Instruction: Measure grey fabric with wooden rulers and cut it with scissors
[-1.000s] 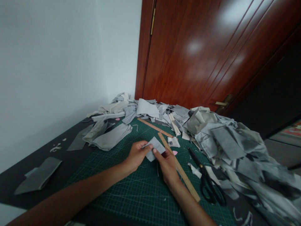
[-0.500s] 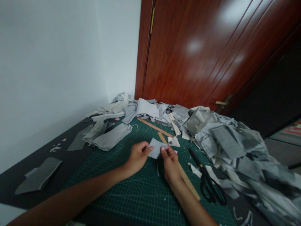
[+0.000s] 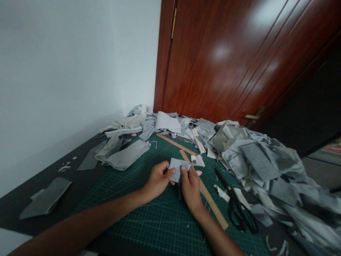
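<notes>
A small light-grey piece of fabric (image 3: 177,170) is held up over the green cutting mat (image 3: 128,217). My left hand (image 3: 157,179) pinches its left side, thumb on top. At the right side my right hand (image 3: 191,186) grips the same piece, its thumb lying flat on the cloth near the middle. The fingers beneath the fabric are mostly hidden. Just right of my right hand lie a wooden ruler (image 3: 213,204) and a small pink piece of chalk (image 3: 199,172). A white scrap (image 3: 197,160) rests past the fabric's upper right corner.
Black-handled scissors (image 3: 236,202) lie at the mat's right, by a large heap of grey cloth (image 3: 255,160). Another wooden ruler (image 3: 176,144) lies farther back. Folded fabric (image 3: 128,155) sits at the left, a grey folded piece (image 3: 48,199) near the edge. A wall and wooden door (image 3: 213,60) stand behind.
My right hand has shifted its hold, its thumb now farther in over the fabric. The fabric has turned slightly, and the pink chalk shows more clearly.
</notes>
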Available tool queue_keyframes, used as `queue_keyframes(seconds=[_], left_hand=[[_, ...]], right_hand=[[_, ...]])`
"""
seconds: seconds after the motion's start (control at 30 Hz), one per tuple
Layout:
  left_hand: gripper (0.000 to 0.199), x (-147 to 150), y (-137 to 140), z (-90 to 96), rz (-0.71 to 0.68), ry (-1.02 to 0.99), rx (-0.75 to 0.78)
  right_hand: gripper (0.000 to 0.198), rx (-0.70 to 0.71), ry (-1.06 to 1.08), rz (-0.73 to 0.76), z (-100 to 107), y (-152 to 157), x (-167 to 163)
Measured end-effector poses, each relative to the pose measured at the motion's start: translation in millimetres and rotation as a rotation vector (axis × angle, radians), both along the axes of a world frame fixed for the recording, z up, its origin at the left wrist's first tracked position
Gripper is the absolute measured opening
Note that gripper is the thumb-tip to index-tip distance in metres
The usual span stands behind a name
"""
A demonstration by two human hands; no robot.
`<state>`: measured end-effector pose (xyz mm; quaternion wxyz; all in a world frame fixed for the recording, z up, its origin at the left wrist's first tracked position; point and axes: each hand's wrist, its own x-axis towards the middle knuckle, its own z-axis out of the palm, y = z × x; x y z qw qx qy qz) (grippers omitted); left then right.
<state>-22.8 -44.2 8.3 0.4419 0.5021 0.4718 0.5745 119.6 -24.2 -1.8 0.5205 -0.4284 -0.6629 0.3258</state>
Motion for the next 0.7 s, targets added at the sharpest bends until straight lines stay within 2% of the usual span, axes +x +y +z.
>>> queue_keyframes(seconds=[0.23, 0.47, 0.57, 0.7], left_hand=[[0.033, -1.0, -2.1, 1.8, 0.002, 0.021, 0.013], [0.035, -1.3, -2.8, 2.6, 0.01, 0.017, 0.023], [0.036, -2.9, -0.2, 2.8, 0.033, -0.001, 0.029], [0.04, -4.5, 2.0, 2.0, 0.026, -0.02, 0.032]], right_hand=[[0.038, 0.036, -0.071, -0.044, -1.2, 8.4, 5.8], [0.037, -0.007, -0.087, -0.03, 1.9, 9.7, 8.9], [0.034, 0.019, -0.074, 0.024, 3.4, 10.4, 10.2], [0.035, 0.068, -0.088, -0.011, 2.3, 11.4, 9.9]])
